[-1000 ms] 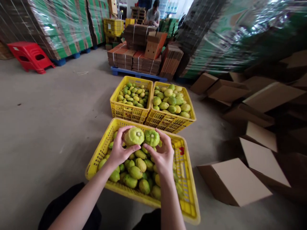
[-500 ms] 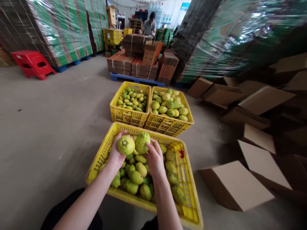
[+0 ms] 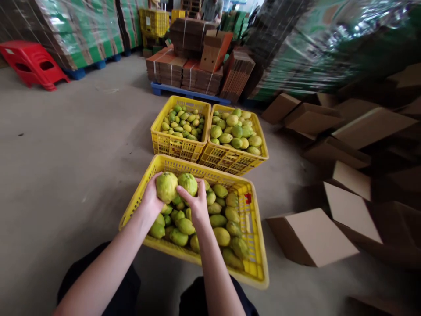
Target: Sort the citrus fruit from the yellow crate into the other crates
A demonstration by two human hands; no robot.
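Note:
Above the near yellow crate (image 3: 259,263), my left hand (image 3: 151,196) is closed around a large, bumpy yellow-green lemon (image 3: 167,187). My right hand (image 3: 198,202) grips a greener lemon (image 3: 187,184), its thumb laid across the front between the two fruits. The fruits are side by side, almost touching. Below them, the crate holds many loose green and yellow lemons (image 3: 186,226), some hidden by my hands and forearms. The fingers behind both held lemons are out of sight.
Two yellow crates of lemons, a left one (image 3: 177,142) and a right one (image 3: 237,163), stand just beyond. Flattened cartons (image 3: 167,70) are stacked on a blue pallet (image 3: 190,93). Open cardboard boxes (image 3: 315,237) lie to the right. A red stool (image 3: 36,66) is at far left; a person (image 3: 211,9) stands behind.
The view has tilted downward. Both lemons have turned in my hands; the left one's stem end no longer faces me. My right hand has moved left, bringing its thumb between the fruits.

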